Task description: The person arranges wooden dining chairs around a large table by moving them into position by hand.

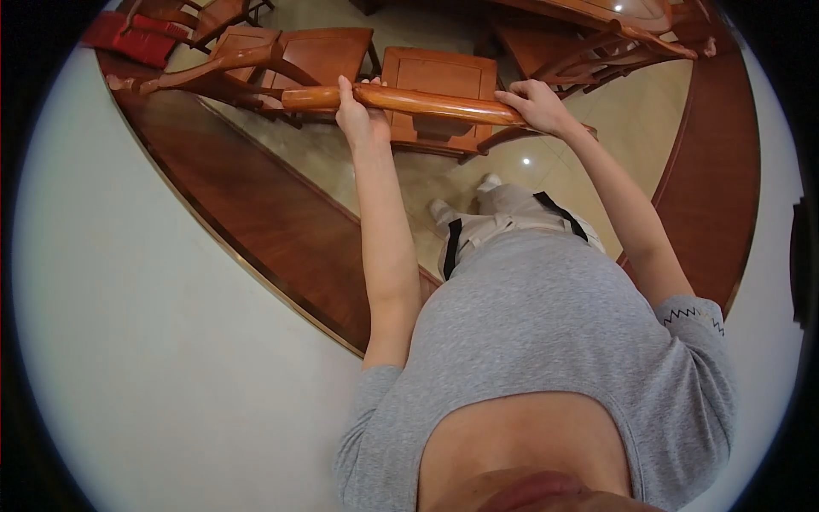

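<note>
A polished reddish-brown wooden chair [444,104] stands in front of me, with its curved top rail nearest me. My left hand [364,115] is closed around the left part of that rail, the thumb pointing up and the fingers partly hidden. At the rail's right end, my right hand [536,106] curls its fingers over the wood. The square seat [439,72] shows beyond the rail, and the chair's legs are mostly hidden.
Matching chairs stand at left [320,55] and right [589,55]. A wooden table edge [589,10] is at the top. A red item [136,38] lies at upper left. Dark wooden baseboards [256,213] and white walls [171,299] border the glossy tiled floor [546,171].
</note>
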`<state>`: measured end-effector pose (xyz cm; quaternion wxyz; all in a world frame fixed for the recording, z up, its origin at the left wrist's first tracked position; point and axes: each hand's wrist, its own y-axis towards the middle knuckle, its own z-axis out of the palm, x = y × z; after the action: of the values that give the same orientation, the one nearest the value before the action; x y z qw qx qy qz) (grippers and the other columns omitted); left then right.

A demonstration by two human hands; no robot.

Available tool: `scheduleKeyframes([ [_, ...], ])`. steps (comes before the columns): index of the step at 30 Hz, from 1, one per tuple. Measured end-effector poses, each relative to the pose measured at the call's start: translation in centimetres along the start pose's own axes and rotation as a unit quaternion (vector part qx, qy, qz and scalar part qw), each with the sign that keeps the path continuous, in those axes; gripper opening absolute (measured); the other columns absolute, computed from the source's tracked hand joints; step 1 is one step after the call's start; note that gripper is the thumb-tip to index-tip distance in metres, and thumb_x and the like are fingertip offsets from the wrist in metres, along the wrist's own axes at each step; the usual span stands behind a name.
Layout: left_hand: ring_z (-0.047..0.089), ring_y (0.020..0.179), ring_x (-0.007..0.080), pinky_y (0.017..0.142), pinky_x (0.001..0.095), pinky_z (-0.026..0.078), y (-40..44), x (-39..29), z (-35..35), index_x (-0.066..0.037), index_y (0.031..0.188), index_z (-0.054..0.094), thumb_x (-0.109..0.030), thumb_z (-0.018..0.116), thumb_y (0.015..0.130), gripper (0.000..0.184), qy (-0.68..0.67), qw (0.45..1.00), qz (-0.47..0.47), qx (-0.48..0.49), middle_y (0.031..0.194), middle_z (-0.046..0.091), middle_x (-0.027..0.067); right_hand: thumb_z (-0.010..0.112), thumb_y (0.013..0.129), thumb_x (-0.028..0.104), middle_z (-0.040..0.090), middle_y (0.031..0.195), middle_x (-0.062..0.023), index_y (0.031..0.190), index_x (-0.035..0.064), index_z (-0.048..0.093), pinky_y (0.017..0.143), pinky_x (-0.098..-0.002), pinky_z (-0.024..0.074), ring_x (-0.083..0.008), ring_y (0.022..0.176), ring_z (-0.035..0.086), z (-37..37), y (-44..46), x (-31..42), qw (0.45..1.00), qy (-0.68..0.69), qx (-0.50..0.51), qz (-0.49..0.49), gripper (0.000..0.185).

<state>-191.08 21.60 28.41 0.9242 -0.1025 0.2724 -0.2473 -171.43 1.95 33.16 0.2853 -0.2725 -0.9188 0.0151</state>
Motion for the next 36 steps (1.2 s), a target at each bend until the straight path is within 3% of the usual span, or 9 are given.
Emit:
scheduleKeyframes([
  [6, 0.055, 0.075, 0.0221, 0.069, 0.0387, 0.051, -0.1, 0.4, 0.3, 0.0, 0.103, 0.044, -0.029, 0.052, 0.094, 0.032, 0.001, 0.996, 0.01, -0.083, 0.084, 0.049, 0.0079, 0.054, 0.084, 0.042, 0.058, 0.067, -0.0218, 0.078, -0.0045, 0.064, 0.065, -0.0405, 0.0427, -0.0333, 0.065, 0.057, 0.4, 0.8, 0.1, 1.0, 0.002, 0.02, 0.005, 0.048],
  [13, 0.055, 0.075, 0.0212, 0.069, 0.0375, 0.051, 0.6, 0.3, -0.8, 0.0, 0.102, 0.044, -0.029, 0.051, 0.095, 0.031, 0.004, 0.998, 0.015, -0.065, 0.084, 0.048, 0.0078, 0.054, 0.084, 0.042, 0.058, 0.067, -0.0224, 0.08, -0.0049, 0.064, 0.067, -0.0404, 0.0436, -0.0337, 0.068, 0.058, 1.2, 1.3, 0.3, 1.0, -0.012, 0.024, 0.009, 0.048],
  [18, 0.054, 0.074, 0.0213, 0.068, 0.0374, 0.051, 0.7, 0.0, 0.0, 0.0, 0.1, 0.044, -0.029, 0.051, 0.095, 0.03, 0.006, 0.994, 0.016, -0.109, 0.083, 0.048, 0.0087, 0.054, 0.084, 0.042, 0.057, 0.066, -0.0221, 0.078, -0.0054, 0.063, 0.064, -0.0403, 0.0426, -0.0325, 0.065, 0.056, 1.7, 2.0, -0.1, 1.0, 0.016, 0.023, 0.0, 0.049],
  [21, 0.053, 0.081, 0.0242, 0.077, 0.0418, 0.049, 1.6, 0.5, -0.9, 0.001, 0.103, 0.044, -0.029, 0.052, 0.094, 0.032, 0.013, 0.996, 0.021, -0.082, 0.088, 0.049, 0.0109, 0.054, 0.084, 0.042, 0.056, 0.065, -0.022, 0.075, -0.0057, 0.062, 0.063, -0.0404, 0.0417, -0.0321, 0.063, 0.055, 1.5, 2.2, -0.1, 1.0, 0.01, 0.023, -0.007, 0.049],
  [36, 0.056, 0.082, 0.0252, 0.077, 0.0426, 0.051, 3.5, 0.8, -2.2, 0.002, 0.103, 0.045, -0.031, 0.055, 0.092, 0.036, 0.023, 0.999, 0.018, -0.043, 0.089, 0.051, 0.0125, 0.053, 0.084, 0.042, 0.059, 0.067, -0.0216, 0.072, -0.003, 0.061, 0.064, -0.0433, 0.0446, -0.0354, 0.067, 0.06, 2.4, 3.5, -0.5, 1.0, -0.01, -0.014, -0.003, 0.047],
])
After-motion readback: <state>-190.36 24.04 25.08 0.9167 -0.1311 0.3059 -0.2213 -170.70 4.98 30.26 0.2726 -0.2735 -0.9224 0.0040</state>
